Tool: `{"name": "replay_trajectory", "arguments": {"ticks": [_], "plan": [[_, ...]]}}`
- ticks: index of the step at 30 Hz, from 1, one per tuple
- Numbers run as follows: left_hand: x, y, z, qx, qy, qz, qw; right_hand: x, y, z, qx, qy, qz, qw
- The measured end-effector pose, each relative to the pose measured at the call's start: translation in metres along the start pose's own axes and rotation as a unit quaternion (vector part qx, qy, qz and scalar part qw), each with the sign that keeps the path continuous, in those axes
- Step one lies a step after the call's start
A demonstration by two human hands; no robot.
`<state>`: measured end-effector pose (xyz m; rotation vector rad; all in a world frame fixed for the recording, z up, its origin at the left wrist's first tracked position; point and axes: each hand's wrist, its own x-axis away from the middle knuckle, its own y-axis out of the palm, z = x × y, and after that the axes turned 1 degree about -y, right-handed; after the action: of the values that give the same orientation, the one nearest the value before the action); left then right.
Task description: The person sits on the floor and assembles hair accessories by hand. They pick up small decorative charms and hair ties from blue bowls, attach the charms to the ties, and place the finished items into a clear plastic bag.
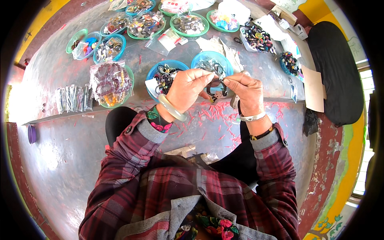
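Observation:
Above the near edge of the grey table, my left hand (186, 90) and my right hand (247, 94) pinch the two sides of a dark looped hair tie (216, 85). Small pale pieces hang at its lower part; their exact kind is unclear. Both hands are closed, thumbs against forefingers. Just behind my left hand stands a blue bowl (151, 74) of dark bands with small charms, partly covered by the hand. Beyond the held loop is another blue bowl (229, 68) with black loops and a clear plastic bag.
Bagged beaded bracelets (110, 82) lie on a green plate at the left, beside several slim packets (75, 98). More bowls of small goods (146, 25) fill the far side. A white tub (258, 38) and a cardboard piece (313, 89) sit at right. Red scraps (216, 114) litter the surface below my hands.

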<state>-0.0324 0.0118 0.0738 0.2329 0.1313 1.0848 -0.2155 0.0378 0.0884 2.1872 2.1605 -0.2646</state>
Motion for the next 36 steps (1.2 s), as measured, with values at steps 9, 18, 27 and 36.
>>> {"name": "replay_trajectory", "arguments": {"ticks": [9, 18, 27, 36], "plan": [[-0.003, -0.003, -0.003, -0.079, 0.022, -0.008, 0.997, -0.002, -0.001, 0.003, 0.083, 0.015, -0.035, 0.996], [-0.004, -0.001, -0.007, -0.113, 0.007, 0.015, 0.993, -0.001, 0.001, 0.005, 0.032, 0.050, -0.018, 0.998], [-0.011, -0.011, -0.008, 0.221, -0.072, 0.097, 0.968, -0.017, -0.024, 0.022, -0.099, 0.127, 0.079, 0.984], [-0.014, -0.008, -0.013, 0.296, -0.043, 0.163, 0.940, 0.001, 0.016, 0.011, -0.139, 0.180, 0.045, 0.973]]}}
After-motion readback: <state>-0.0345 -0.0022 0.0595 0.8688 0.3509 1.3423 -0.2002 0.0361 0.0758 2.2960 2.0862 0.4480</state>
